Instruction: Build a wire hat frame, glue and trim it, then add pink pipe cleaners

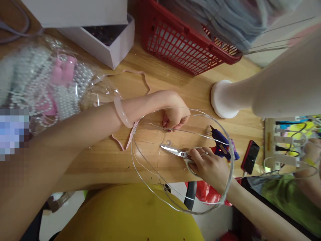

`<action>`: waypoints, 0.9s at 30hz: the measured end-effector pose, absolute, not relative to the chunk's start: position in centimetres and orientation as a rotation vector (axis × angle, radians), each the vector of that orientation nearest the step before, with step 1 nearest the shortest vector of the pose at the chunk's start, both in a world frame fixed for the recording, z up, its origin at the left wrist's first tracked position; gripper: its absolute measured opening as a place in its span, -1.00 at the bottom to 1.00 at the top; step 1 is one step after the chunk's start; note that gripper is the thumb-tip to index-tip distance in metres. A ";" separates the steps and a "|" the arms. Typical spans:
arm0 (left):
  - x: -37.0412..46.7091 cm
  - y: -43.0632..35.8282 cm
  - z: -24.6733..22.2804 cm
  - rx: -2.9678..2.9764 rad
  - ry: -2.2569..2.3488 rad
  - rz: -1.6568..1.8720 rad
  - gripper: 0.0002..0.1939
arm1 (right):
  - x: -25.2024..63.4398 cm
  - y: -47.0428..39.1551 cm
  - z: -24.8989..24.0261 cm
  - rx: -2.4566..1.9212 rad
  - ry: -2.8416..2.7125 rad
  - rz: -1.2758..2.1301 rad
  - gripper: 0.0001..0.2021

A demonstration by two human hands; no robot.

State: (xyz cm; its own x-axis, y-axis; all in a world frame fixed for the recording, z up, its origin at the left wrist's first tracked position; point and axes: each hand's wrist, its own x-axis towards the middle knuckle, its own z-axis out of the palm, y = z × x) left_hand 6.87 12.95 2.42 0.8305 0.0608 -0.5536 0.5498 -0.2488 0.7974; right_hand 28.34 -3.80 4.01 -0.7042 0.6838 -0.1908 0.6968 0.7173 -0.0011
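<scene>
The left grip (177, 113) is pinching tightly, seemingly on the wire frame (232, 157) looping around both grips; the right grip (210, 165) is holding scissors (174, 151) near the left, risking miscuts if strands are shifting.

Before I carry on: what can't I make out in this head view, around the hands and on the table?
All in the head view:
Left hand: its own curled fingers hide how much of the wire frame it pinches.
Scissors: the right hand covers part of the handles; whether the tips touch a strand is too small to tell.
White box: a white cover hides most of its contents.
Red basket: cut off by the top edge.
</scene>
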 end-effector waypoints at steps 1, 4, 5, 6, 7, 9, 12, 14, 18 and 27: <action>6.9 12.9 2.4 1.782 0.471 -0.491 -0.84 | 28.4 -3.8 4.0 1.133 2.737 -0.136 -0.93; 7.0 13.0 2.3 1.782 0.462 -0.488 -0.83 | 28.4 -3.7 4.0 1.180 2.733 -0.208 -0.90; 7.0 13.0 2.3 1.780 0.458 -0.489 -0.82 | 28.5 -3.7 4.1 1.176 2.752 -0.196 -0.90; 7.0 13.0 2.3 1.775 0.455 -0.491 -0.82 | 28.5 -3.7 4.1 1.165 2.779 -0.168 -0.89; 7.0 13.0 2.3 1.770 0.451 -0.491 -0.82 | 28.5 -3.7 4.2 1.158 2.807 -0.128 -0.90; 7.0 13.0 2.3 1.768 0.444 -0.490 -0.82 | 28.6 -3.8 4.2 1.186 2.831 -0.059 -0.92; 7.0 12.9 2.5 1.780 0.418 -0.490 -0.82 | 28.5 -3.9 4.1 1.278 2.779 -0.039 -0.96; 7.0 12.9 2.6 1.797 0.411 -0.492 -0.82 | 28.3 -4.0 4.1 1.277 2.743 -0.054 -0.97; 7.0 12.8 2.7 1.802 0.447 -0.487 -0.81 | 27.8 -4.0 4.0 1.231 2.723 -0.107 -0.96; 7.0 12.9 2.8 1.734 0.492 -0.494 -0.80 | 27.4 -4.2 4.2 1.158 2.691 -0.084 -0.92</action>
